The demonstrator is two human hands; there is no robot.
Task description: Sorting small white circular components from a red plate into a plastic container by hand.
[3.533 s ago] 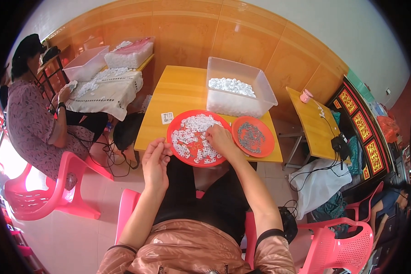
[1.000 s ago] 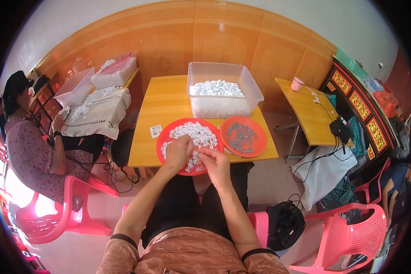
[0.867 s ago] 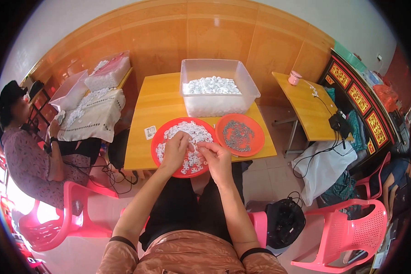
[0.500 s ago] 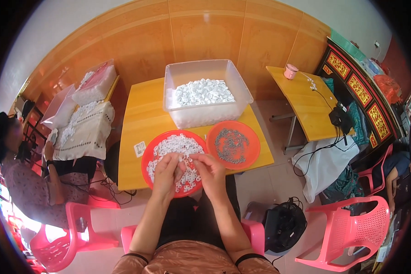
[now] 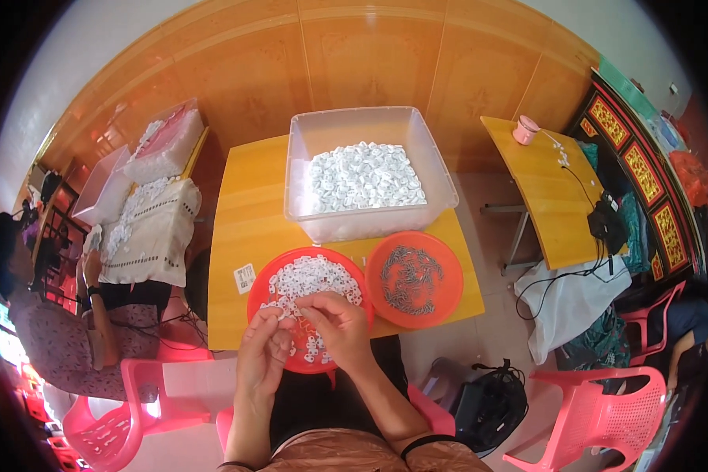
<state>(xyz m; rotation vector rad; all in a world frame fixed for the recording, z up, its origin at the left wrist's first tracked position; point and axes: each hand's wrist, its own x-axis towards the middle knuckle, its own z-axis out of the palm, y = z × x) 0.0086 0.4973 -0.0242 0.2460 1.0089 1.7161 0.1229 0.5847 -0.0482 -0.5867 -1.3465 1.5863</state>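
Observation:
Over the near part of a red round tray [image 5: 253, 295], my two hands are close together with bent fingers. My left hand [image 5: 263, 346] has its thumb and fingertips pinched; whatever they hold is too small to make out. Just beside it, my right hand [image 5: 340, 329] pinches with thumb and forefinger toward the left fingertips, its grip likewise unclear. Small white plastic pieces [image 5: 315, 278] lie heaped in the tray, most of them beyond my hands. To the right, an orange-red round tray [image 5: 448, 291] holds many small grey metal nails or screws [image 5: 411, 277].
A translucent bin [image 5: 370, 225] of white pieces stands behind the trays on the wooden table [image 5: 240, 189]. At the left, another person [image 5: 79, 338] sits by a cloth-covered table [image 5: 153, 252]. Pink chairs [image 5: 598, 409] and a black bag [image 5: 492, 405] are on the floor at the right.
The whole view has shifted a little. My hands have moved left and nearer to me over the red tray, uncovering more white pieces. Both keep their pinched pose.

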